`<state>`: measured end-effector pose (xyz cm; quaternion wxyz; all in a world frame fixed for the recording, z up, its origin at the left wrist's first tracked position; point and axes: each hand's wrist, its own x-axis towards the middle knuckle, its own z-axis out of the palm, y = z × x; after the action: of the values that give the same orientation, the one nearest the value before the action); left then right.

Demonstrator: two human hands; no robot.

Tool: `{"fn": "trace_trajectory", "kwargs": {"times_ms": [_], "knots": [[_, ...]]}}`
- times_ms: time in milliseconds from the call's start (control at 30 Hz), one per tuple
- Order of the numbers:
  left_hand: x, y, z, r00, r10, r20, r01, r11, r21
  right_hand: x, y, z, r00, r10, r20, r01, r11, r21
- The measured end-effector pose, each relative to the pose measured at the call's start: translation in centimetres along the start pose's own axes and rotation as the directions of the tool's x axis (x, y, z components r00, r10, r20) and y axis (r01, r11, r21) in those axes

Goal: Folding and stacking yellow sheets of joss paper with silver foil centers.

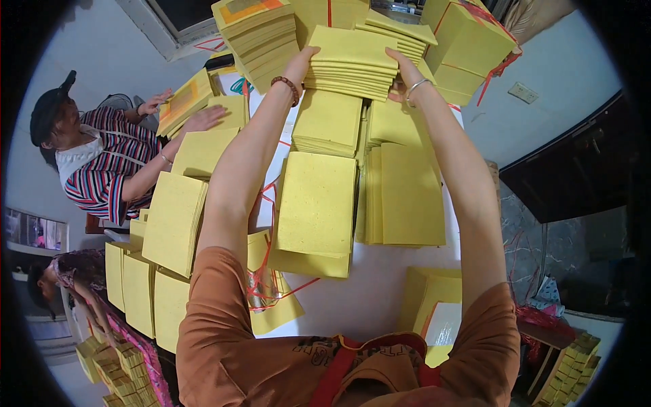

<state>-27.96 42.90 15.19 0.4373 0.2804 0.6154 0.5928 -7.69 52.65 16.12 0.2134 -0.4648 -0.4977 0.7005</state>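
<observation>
Both hands gripped 1 stack of yellow paper sheets (352, 64) at the far end of the white table (380, 298): the left hand (303, 57) clasped its left edge, the right hand (400, 68) its right edge, fingers closed around the sides. Even pressure from both sides, I judge, would keep the sheets squared. Arms were stretched fully forward, forearms nearly parallel above 2 flat yellow piles (319, 203).

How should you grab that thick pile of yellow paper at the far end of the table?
Probably by its two short side edges, one hand from each side, as the left hand and right hand do now. The yellow paper stack is thick and loose, so squeezing both sides keeps the sheets together.
</observation>
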Motion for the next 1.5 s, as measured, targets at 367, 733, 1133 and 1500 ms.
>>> {"fn": "trace_trajectory", "kwargs": {"times_ms": [367,733,1133,1500], "knots": [[1.1,-0.9,-0.9,0.991,-0.003,-0.135,-0.012,0.994,-0.105,1.1,0.7,1.7,0.998,-0.054,-0.013,0.055,0.994,0.089],[-0.3,-0.7,-0.4,1.0,-0.011,-0.011,0.009,0.981,-0.194,1.0,0.8,0.4,0.994,-0.049,-0.096,0.054,0.997,0.054],[3.5,-1.6,-0.8,0.981,0.188,0.049,-0.182,0.977,-0.109,0.9,4.4,-1.8,0.979,-0.194,0.069,0.198,0.978,-0.06],[0.9,-0.3,1.8,0.981,0.172,-0.085,-0.168,0.984,0.052,0.0,4.6,-2.3,0.981,-0.182,0.073,0.163,0.963,0.214]]}}
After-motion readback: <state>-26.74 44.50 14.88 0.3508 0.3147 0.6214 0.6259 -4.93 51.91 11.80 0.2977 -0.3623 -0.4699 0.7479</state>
